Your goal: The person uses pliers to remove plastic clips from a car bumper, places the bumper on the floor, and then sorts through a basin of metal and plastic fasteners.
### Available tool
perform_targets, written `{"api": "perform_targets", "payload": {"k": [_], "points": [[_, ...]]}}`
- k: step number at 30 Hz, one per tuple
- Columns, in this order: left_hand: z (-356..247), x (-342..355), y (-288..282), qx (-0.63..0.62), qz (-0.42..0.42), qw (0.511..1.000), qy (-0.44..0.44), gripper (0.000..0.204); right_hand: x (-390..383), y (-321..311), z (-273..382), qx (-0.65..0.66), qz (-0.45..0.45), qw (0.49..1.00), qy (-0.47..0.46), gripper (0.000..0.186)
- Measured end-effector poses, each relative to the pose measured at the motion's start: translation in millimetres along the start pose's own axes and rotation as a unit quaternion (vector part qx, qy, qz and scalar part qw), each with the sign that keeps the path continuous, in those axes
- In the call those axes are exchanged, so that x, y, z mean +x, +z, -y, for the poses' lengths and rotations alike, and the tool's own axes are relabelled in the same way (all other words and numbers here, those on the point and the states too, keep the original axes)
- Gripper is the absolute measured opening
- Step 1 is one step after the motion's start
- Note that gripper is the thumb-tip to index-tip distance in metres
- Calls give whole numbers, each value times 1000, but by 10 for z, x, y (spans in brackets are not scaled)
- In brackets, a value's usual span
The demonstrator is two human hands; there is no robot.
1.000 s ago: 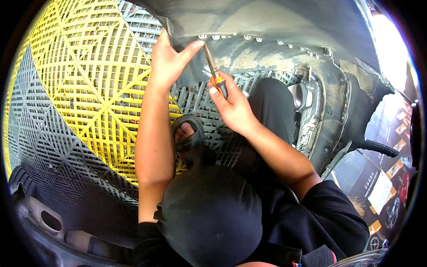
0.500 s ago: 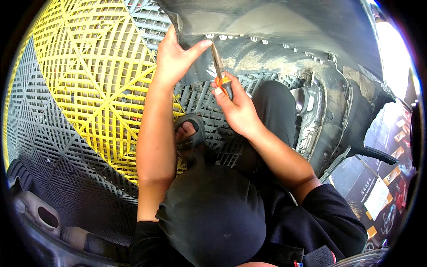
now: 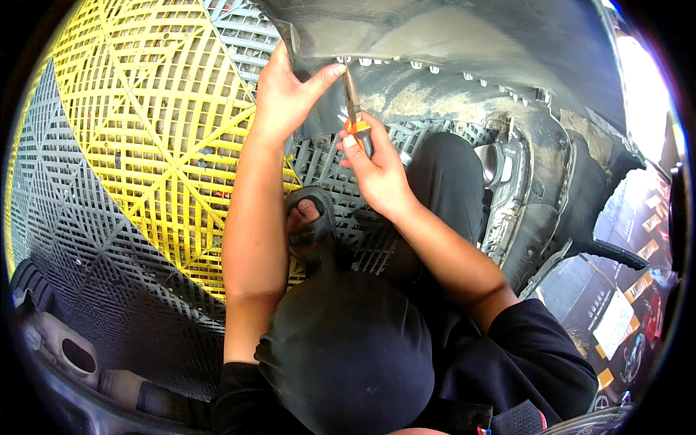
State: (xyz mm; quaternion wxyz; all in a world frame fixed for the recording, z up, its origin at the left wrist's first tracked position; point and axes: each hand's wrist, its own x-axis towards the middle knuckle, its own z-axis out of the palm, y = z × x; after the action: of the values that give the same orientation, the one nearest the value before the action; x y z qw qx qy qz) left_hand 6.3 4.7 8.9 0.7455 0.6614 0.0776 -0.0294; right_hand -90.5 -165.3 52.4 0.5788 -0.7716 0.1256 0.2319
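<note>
Fingers (image 3: 378, 133) of the right hand (image 3: 380, 174) clasp 1 orange-handled tool (image 3: 354, 109), left hand (image 3: 283, 100) splaying 1 thumb (image 3: 326, 77), hold unclear.

Counting one left hand (image 3: 286, 98) at eleven o'clock, one right hand (image 3: 378, 170) at one and one pair of pliers (image 3: 351, 96) at twelve. Seeing at least six pale clips (image 3: 415, 65) between twelve and two, one white sheet (image 3: 616, 322) at four, one black head covering (image 3: 348, 348) at six, one oval opening (image 3: 78, 355) at eight, one sandal (image 3: 310, 230) at nine.
</note>
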Motion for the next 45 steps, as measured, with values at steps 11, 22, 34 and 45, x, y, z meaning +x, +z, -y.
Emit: {"api": "perform_targets", "payload": {"k": [11,22,34,45], "points": [[102,-18,-16,100,-28,993,54,39,26,126,-184,52,-62,993,-84,51],[116,-47,32,14,-35,999,31,41,-10,-21,15,-22,-3,999,-37,50],[145,-42,21,1,-28,999,22,39,-105,-87,87,-19,19,1000,14,52],[133,-32,-3,30,-25,999,16,43,-75,-153,28,-144,15,987,-63,50]]}}
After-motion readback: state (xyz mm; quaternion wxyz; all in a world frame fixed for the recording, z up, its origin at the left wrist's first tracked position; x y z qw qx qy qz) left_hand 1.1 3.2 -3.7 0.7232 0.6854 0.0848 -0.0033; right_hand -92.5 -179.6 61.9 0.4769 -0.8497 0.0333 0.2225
